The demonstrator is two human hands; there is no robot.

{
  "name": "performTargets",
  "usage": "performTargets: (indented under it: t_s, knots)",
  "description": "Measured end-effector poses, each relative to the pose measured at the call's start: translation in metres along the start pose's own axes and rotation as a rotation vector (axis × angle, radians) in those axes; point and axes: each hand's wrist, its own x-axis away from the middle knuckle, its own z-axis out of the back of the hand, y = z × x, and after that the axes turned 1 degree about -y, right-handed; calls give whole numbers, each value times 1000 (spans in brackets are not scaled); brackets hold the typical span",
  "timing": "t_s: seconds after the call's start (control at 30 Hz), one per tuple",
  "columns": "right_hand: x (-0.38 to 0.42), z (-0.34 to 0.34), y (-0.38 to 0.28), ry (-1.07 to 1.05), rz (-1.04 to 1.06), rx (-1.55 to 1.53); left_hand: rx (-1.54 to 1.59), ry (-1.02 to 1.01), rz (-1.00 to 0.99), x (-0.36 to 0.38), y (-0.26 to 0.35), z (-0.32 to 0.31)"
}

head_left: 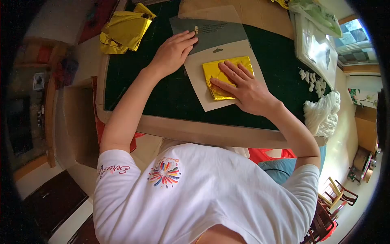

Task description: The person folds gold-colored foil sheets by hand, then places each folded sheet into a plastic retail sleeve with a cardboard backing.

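My right hand (250,89) lies flat with spread fingers on a folded square of shiny gold foil (212,75). Under the foil is a pale card (197,77) with a hang hole near its upper edge. Beyond the hole, a clear plastic flap (219,42) with small dark printing stretches over the green tabletop. The fingertips of my left hand (174,51) rest on the left side of this flap, fingers extended and nothing held.
A crumpled gold foil pile (126,30) sits at the table's (195,134) far left. Brown cardboard (260,14) lies at the back. To the right are clear plastic packaging (315,51), small white knotted pieces (313,81) and a white yarn hank (323,114).
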Motion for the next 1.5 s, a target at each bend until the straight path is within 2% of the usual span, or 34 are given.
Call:
performTargets:
  t_s: [0.33,0.43,0.5,0.53,0.6,0.63,0.73,0.83,0.87,0.93,1.0,1.03,1.07,1.13,1.17,1.23,1.37,1.5]
  knots:
    - [-15,0,2,-17,-16,51,-71,-41,-3,2,6,0]
    - [-18,-6,5,7,-4,49,-58,26,-51,3,6,-1]
    - [-17,-5,5,9,-10,48,-67,271,-10,7,12,3]
    - [-17,-5,5,10,-17,43,-69,271,-10,12,13,6]
    - [-16,-8,5,18,-18,37,-39,335,202,30,16,14]
    - [-17,-10,5,26,-22,35,-2,329,268,41,20,10]
    - [-17,-11,4,49,-34,22,196,360,246,68,37,-3]
    - [-22,-12,1,62,-58,24,407,228,348,78,64,-1]
    - [-22,-13,1,62,-59,25,408,229,348,78,69,0]
    - [-23,-15,2,84,-38,54,611,280,357,78,75,3]
    - [-23,-14,-1,89,-56,33,945,440,472,68,69,1]
    - [-23,-13,-2,92,-74,9,1259,504,629,63,72,11]
    - [-22,-13,-3,93,-74,10,1258,505,629,59,72,16]
    - [-23,-12,-3,79,-86,4,1650,525,772,53,67,21]
    - [-23,-12,-2,80,-84,7,1651,528,769,52,67,21]
    - [-22,-15,-2,106,-79,-20,1740,316,872,52,66,20]
    - [-23,-14,0,113,-83,-26,1788,329,820,56,75,14]
    - [-29,-17,2,141,-69,-36,1654,249,821,60,79,21]
